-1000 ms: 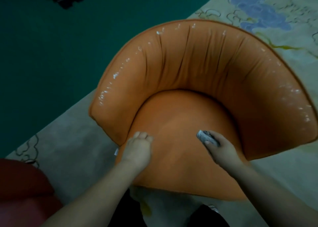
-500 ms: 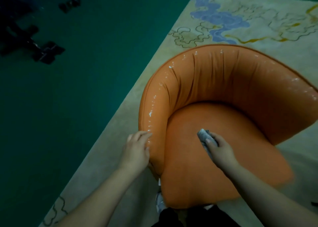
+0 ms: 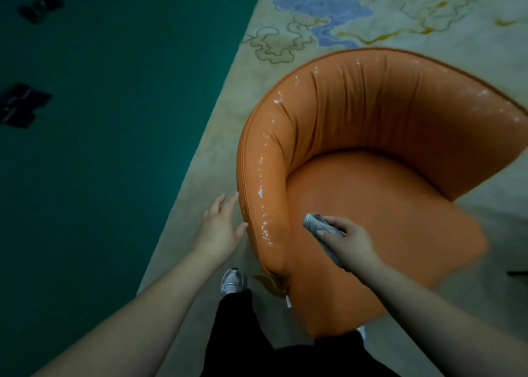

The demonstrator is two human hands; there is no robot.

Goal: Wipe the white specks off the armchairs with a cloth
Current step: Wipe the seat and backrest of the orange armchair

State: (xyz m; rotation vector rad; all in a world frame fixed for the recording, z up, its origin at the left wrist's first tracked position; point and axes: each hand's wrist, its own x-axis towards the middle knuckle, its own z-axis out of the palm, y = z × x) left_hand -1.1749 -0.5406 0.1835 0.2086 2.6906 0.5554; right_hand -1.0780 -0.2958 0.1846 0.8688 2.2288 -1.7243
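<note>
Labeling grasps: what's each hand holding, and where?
Right hand grips the bunched grey cloth around its middle. Left hand holds nothing, fingers spread.

The armchair (image 3: 357,176) is covered in smooth orange leather-like upholstery with a soft sheen, gathered into pleats on the inner back and piped along the rim. White specks (image 3: 264,188) glisten on its arm. The cloth (image 3: 317,226) looks like grey, crumpled fabric. The rug (image 3: 285,33) is matt and short-piled; the green floor (image 3: 128,119) is matt too.
</note>
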